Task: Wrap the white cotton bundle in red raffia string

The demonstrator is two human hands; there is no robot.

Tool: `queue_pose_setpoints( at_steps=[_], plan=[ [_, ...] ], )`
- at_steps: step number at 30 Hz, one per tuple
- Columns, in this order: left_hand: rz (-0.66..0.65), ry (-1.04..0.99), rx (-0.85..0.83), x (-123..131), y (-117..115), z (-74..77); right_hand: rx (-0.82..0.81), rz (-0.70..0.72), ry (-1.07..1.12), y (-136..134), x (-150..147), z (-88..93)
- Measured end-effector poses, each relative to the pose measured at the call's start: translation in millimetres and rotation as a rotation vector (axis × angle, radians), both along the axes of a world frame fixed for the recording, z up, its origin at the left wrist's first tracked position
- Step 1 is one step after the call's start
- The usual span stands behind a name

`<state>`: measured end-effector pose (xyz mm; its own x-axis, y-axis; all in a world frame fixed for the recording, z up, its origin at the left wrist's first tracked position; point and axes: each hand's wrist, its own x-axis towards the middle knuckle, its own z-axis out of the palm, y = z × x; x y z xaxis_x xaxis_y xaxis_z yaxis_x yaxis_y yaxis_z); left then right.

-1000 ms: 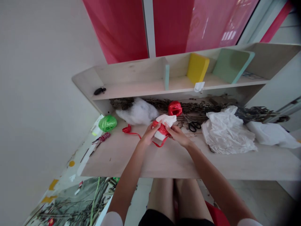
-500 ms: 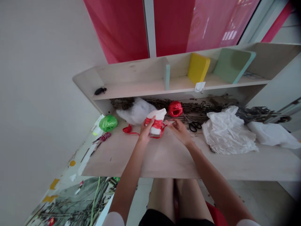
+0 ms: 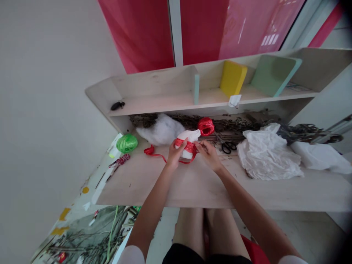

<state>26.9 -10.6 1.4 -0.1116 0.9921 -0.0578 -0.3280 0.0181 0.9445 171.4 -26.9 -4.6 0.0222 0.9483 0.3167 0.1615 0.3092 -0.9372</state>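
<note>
Desk across lower frame. Mid-frame: left hand grips white bundle, likely steadying it; right hand pinches red ribbon at bundle's right side, presumably keeping wrap taut. Scissors right of centre, seemingly for easy reach.

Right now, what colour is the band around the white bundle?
The band around the white bundle is red, seen in the head view.
</note>
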Motion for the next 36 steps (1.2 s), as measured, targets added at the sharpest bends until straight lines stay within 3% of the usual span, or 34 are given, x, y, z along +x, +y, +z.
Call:
queue_pose_setpoints(
  at_steps=[4, 10, 18, 24, 28, 36],
  plan=[
    [0.007, 0.033, 0.014, -1, 0, 0.6, -0.058, 0.019, 0.019, 0, -1, -1.3],
    [0.006, 0.058, 0.019, 0, -2, 0.2, 0.065, 0.066, -0.162, -5, 0, 6.9],
    [-0.056, -0.125, -0.101, -4, 7, -6.2, 0.015, 0.108, -0.068, -6, -1, 5.5],
    [-0.086, -0.227, -0.196, -5, 4, 2.8, -0.034, 0.091, 0.011, -5, 0, 10.0],
    [-0.158, -0.267, -0.168, -6, -1, 7.9, -0.051, 0.05, -0.036, -3, 1, 9.0],
    [-0.254, -0.249, -0.145, -10, -3, 3.7, -0.172, 0.036, 0.0, 3, 3, -1.5]
  ],
)
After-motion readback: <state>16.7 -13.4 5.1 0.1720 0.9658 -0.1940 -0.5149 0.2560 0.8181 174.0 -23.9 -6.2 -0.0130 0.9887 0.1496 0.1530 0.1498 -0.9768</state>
